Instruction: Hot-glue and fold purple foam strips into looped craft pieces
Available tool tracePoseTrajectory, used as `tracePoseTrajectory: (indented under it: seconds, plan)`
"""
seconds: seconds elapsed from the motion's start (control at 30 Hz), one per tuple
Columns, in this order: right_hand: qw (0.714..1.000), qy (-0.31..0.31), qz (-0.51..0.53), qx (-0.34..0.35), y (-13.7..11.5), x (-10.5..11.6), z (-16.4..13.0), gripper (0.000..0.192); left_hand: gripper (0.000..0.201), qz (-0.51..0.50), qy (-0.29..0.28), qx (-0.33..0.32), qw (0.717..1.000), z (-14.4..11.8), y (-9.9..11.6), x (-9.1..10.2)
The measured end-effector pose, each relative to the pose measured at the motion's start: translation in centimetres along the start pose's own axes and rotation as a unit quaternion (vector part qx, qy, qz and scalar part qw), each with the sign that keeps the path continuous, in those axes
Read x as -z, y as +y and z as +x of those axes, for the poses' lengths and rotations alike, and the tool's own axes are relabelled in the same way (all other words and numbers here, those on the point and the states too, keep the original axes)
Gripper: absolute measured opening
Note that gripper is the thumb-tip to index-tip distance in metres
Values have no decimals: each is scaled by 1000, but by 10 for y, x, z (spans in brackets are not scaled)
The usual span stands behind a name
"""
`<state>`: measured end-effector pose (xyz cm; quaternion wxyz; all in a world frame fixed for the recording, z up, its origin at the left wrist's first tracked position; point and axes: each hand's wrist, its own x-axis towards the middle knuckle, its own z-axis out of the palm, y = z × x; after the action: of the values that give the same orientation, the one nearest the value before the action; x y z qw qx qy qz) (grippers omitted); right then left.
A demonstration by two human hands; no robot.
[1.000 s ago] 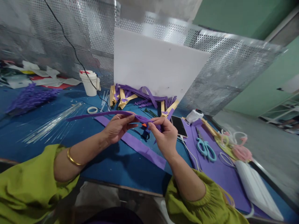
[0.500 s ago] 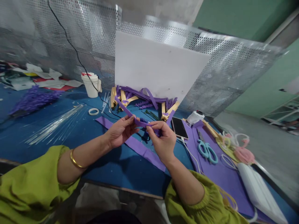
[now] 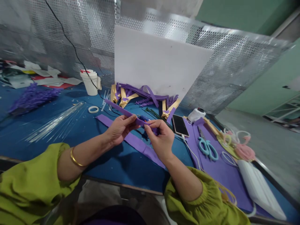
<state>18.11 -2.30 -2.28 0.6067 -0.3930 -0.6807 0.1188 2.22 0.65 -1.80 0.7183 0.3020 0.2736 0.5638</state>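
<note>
Below, I see a blue felt table (image 3: 112, 165) backed by perforated metal. Left hand (image 3: 119, 128) and right hand (image 3: 160, 137) pinch a soft purple foam strip (image 3: 122, 112).

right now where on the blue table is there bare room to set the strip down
Bare blue table shows near the front edge, between the left hand and the flat purple strip. It is crowded right of the phone, around the scissors, and left among the clear rods.
</note>
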Motion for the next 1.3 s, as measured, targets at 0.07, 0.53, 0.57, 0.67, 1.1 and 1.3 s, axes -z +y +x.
tracePoseTrajectory:
  seconds: [0.07, 0.53, 0.57, 0.67, 1.1, 1.3]
  plan:
    - [1000, 0, 1, 2, 0, 0, 0, 17, 24, -1, -6, -8, 1000, -1, 0, 0]
    - [1000, -8, -6, 4, -2, -2, -1, 17, 24, 51, -31, -21, 998, -1, -8, 4]
    - [1000, -10, -4, 5, -2, -2, -1, 17, 23, 57, -32, -24, 998, -1, -8, 4]
    - [1000, -21, 10, 10, -3, -2, -1, 15, 18, 64, -33, -41, 997, -1, -8, 5]
    - [998, -43, 13, 35, -3, 0, 0, 16, 21, 43, -20, -42, 998, -3, -8, 5]
    - [999, -31, 33, -20, -2, 0, 1, 15, 30, 32, -29, -11, 999, -3, -9, 6]
